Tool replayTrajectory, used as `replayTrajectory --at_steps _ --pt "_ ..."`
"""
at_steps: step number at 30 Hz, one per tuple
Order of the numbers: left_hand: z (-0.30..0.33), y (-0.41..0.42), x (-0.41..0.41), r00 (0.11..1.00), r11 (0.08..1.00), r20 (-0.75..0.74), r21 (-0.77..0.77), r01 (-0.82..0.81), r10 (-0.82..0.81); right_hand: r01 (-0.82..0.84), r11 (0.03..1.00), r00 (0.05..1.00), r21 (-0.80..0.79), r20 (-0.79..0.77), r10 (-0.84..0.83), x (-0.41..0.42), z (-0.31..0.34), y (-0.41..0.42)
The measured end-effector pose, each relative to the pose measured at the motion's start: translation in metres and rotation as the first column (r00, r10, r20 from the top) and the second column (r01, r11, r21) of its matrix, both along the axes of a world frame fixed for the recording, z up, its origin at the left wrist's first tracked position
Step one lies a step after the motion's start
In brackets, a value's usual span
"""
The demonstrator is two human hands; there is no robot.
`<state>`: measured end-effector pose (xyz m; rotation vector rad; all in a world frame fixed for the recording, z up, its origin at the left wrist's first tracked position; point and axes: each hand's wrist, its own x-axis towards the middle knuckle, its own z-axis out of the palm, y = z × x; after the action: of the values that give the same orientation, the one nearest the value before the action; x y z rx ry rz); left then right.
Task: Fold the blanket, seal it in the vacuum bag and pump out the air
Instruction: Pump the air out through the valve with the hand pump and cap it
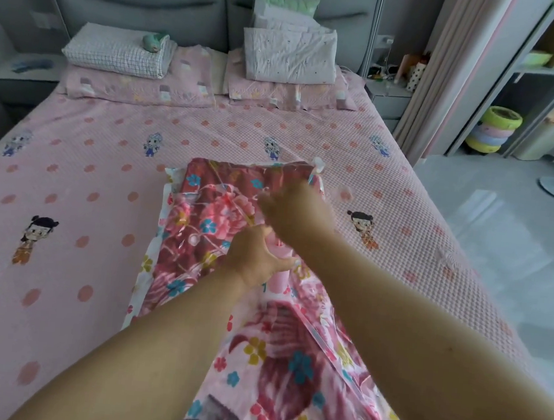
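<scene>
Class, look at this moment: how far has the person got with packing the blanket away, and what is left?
Done: the floral blanket already lies inside the clear vacuum bag on the bed. In hand: the left hand grips a pink pump standing on the bag; the blurred right hand is above it. Left: drawing out the air, since the bag looks puffy.

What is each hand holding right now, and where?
The left hand grips the pink pump around its barrel. The right hand is blurred above it; its hold cannot be told.
</scene>
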<state>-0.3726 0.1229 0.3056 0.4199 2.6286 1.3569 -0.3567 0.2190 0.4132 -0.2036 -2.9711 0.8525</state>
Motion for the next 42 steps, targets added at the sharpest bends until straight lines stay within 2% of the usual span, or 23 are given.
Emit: replayTrajectory --at_steps 2,5,7,8,9,11,13,15,17,19,20,22,24,25,27,29,30,31,33,35,37,40,42 --pt "0.0 0.001 0.002 1.0 1.0 -0.024 -0.029 0.009 -0.009 0.028 0.999 0.991 -0.017 0.133 -0.026 0.007 -0.012 0.003" --pt "0.002 0.0 -0.002 0.999 0.999 0.03 0.046 -0.02 0.019 -0.026 1.0 0.979 0.013 -0.2 0.028 -0.017 0.032 0.001" --pt "0.003 0.002 -0.002 0.999 0.999 0.048 0.049 -0.015 0.013 -0.03 0.987 0.898 -0.159 -0.437 -0.043 -0.026 0.056 0.002" --pt "0.003 0.003 -0.002 0.999 0.999 0.041 0.05 -0.016 0.014 -0.022 0.982 0.894 -0.185 -0.443 -0.063 -0.024 0.052 0.003" --pt "0.001 0.004 -0.002 0.999 0.999 0.028 0.046 -0.022 0.02 0.008 0.99 0.93 -0.144 -0.362 -0.06 -0.016 0.039 0.004" --pt "0.0 0.005 0.0 1.0 1.0 -0.011 -0.019 -0.005 0.005 0.041 0.999 0.999 -0.023 -0.02 -0.041 0.007 0.004 0.004" --pt "-0.001 0.005 0.001 0.999 0.999 -0.033 -0.033 0.002 -0.003 0.055 0.998 0.994 -0.044 0.097 -0.051 0.012 -0.003 0.005" --pt "0.001 0.003 -0.001 1.0 1.0 0.0 0.021 -0.017 0.017 0.014 0.992 0.995 -0.124 -0.097 -0.026 -0.004 0.022 0.005" --pt "0.003 0.003 -0.004 0.999 0.999 0.032 0.044 -0.019 0.017 -0.063 0.98 0.918 -0.189 -0.396 -0.017 -0.018 0.054 0.005" --pt "0.003 0.003 -0.003 0.999 0.999 0.034 0.043 -0.014 0.012 -0.08 0.973 0.873 -0.218 -0.487 -0.037 -0.019 0.055 0.004" --pt "0.003 0.003 -0.002 1.0 0.999 0.026 0.037 -0.017 0.016 -0.041 0.983 0.908 -0.179 -0.416 -0.038 -0.013 0.04 0.004" --pt "-0.002 0.003 0.0 1.0 1.0 0.001 -0.015 0.0 0.0 0.033 0.998 0.998 -0.048 -0.059 -0.036 0.005 -0.001 0.002" --pt "-0.003 0.003 0.003 1.0 0.999 -0.014 -0.047 0.009 -0.009 0.049 0.999 0.991 -0.016 0.129 -0.046 0.011 -0.016 0.004" --pt "-0.001 0.003 0.002 1.0 1.0 -0.006 -0.026 -0.004 0.003 0.046 0.999 0.995 -0.028 0.084 -0.044 0.003 -0.009 0.004" --pt "0.003 0.001 0.0 0.999 0.999 0.025 0.027 -0.022 0.021 0.012 0.997 0.983 -0.077 -0.179 -0.026 -0.014 0.025 0.002" --pt "0.006 0.002 -0.001 0.999 0.999 0.04 0.042 -0.019 0.017 -0.064 0.981 0.896 -0.182 -0.443 -0.023 -0.021 0.054 0.0" --pt "0.006 0.002 0.0 0.999 0.999 0.041 0.043 -0.021 0.019 -0.08 0.977 0.878 -0.198 -0.479 -0.025 -0.02 0.055 -0.001" --pt "0.005 0.001 -0.001 0.999 0.999 0.038 0.038 -0.023 0.021 -0.057 0.984 0.902 -0.17 -0.431 -0.022 -0.016 0.045 -0.001" --pt "0.001 0.0 0.001 1.0 1.0 0.013 -0.015 0.006 -0.005 0.017 0.999 0.994 -0.047 -0.111 -0.022 0.004 0.007 0.0" --pt "0.002 0.001 0.006 0.999 0.997 -0.029 -0.062 0.036 -0.038 0.048 0.998 0.99 -0.033 0.135 -0.044 0.017 -0.013 0.0" --pt "0.004 0.0 0.004 1.0 1.0 -0.023 -0.017 0.003 -0.003 0.04 0.992 0.999 -0.119 0.001 -0.04 0.007 0.003 -0.001" --pt "0.005 0.0 0.001 0.999 0.999 0.043 0.04 -0.017 0.016 -0.041 0.976 0.903 -0.212 -0.426 -0.055 -0.013 0.053 -0.001" --pt "0.005 0.0 0.002 0.999 0.999 0.048 0.032 -0.015 0.013 -0.05 0.965 0.886 -0.256 -0.458 -0.076 -0.012 0.054 0.0"
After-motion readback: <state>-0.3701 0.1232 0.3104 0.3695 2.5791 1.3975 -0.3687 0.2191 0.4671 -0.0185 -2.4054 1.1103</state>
